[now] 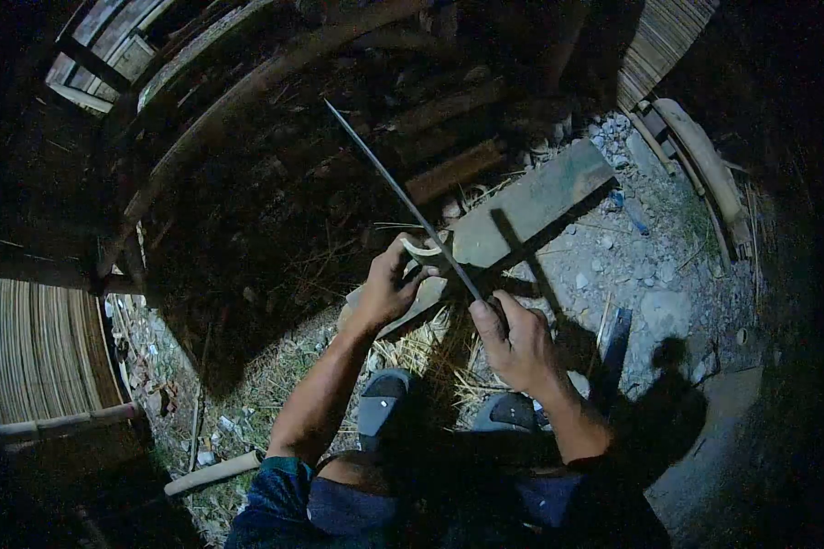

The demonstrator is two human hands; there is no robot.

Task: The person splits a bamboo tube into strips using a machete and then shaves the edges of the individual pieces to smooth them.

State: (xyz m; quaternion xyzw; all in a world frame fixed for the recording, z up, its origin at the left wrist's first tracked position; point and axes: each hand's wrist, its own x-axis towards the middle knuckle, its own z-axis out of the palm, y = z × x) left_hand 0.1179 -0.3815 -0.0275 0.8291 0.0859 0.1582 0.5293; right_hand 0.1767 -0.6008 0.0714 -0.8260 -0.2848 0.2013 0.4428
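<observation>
My right hand (pixel 517 340) is closed round the handle end of a long, narrow machete (pixel 389 181). Its blade slants up and to the left, crossing close by the fingers of my other hand. A short, curved pale piece, like split bamboo (pixel 420 250), is pinched in my left hand (pixel 394 288). Beneath both hands lies a wooden plank (pixel 531 206), running from lower left to upper right. The machete's handle is mostly hidden inside my right fist.
My sandals (pixel 384 403) stand on ground strewn with straw and shavings (pixel 430 352). Gravel (pixel 600 247) spreads to the right of the plank. A bamboo length (pixel 212 473) lies at lower left, near a slatted bamboo surface (pixel 37 343). The far left side is dark, with scattered sticks.
</observation>
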